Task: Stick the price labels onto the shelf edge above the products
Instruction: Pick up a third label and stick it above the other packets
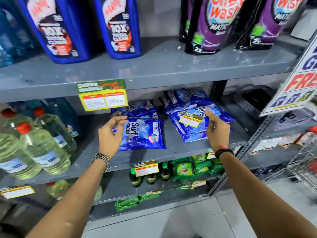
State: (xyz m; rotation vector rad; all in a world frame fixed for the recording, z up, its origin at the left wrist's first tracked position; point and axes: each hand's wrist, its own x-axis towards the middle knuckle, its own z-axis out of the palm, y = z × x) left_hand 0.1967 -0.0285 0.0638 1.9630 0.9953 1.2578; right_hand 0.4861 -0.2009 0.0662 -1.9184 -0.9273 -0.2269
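Note:
A green and yellow price label point(102, 95) hangs on the grey shelf edge point(171, 84), above the blue Surf excel packets point(142, 133). A second, smaller price label point(190, 120) is at the fingertips of my right hand point(216, 130), which grips its right edge in front of the right-hand pile of blue packets point(193, 107). My left hand point(110, 133) hovers in front of the left packets, below the stuck label. Its fingers are loosely curled with the thumb and forefinger slightly apart, and nothing shows in them.
Blue detergent jugs point(120, 26) and purple wash pouches point(212, 24) stand on the upper shelf. Clear bottles with red caps point(42, 145) fill the left. Green packets point(185, 170) and labels point(146, 168) sit on the lower shelves. A promo sign point(298, 79) and a wire basket point(301, 169) are on the right.

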